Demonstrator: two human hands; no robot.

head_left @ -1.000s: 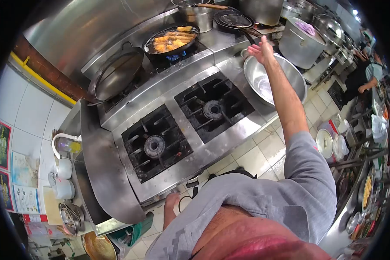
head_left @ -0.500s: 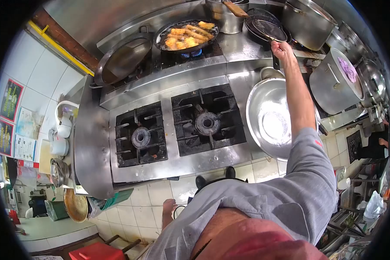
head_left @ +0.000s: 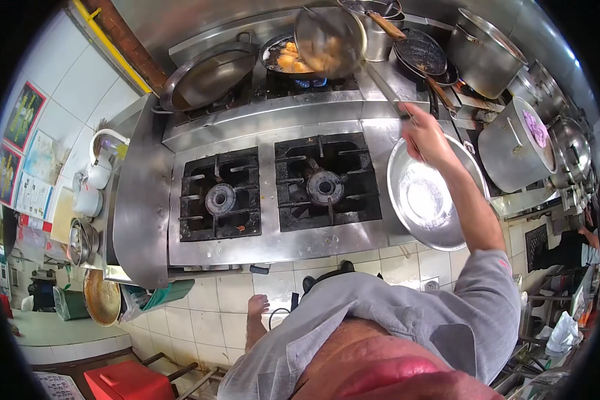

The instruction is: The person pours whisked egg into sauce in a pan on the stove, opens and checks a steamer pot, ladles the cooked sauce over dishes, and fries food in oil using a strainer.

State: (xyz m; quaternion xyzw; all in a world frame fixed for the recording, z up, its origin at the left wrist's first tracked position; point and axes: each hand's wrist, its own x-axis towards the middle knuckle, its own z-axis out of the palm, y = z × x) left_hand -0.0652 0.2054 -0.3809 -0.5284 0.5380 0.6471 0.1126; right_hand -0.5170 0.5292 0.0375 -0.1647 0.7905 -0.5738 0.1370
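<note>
In the head view my right hand (head_left: 425,135) is closed around the long thin handle of a round wire-mesh skimmer (head_left: 330,41). The skimmer's head is over the right side of a wide black frying pan (head_left: 268,65) on a lit back burner. Golden fried pieces (head_left: 288,59) lie in the oil, some showing blurred through the mesh. Below my right forearm sits a large shiny metal bowl (head_left: 407,207). My left hand (head_left: 257,305) hangs low beside my body, fingers loosely apart and holding nothing visible, near a thin dark loop.
A large wok (head_left: 213,79) stands left of the frying pan. Black pans (head_left: 420,53) are stacked at the back right, beside a tall pot (head_left: 483,57) and another pot (head_left: 513,147). Two unlit burners (head_left: 325,188) are in front. A person's arm (head_left: 588,237) shows at far right.
My right hand has moved left and toward me from the stacked pans, bringing the skimmer over the frying pan. My left hand stays low, and the view has shifted slightly.
</note>
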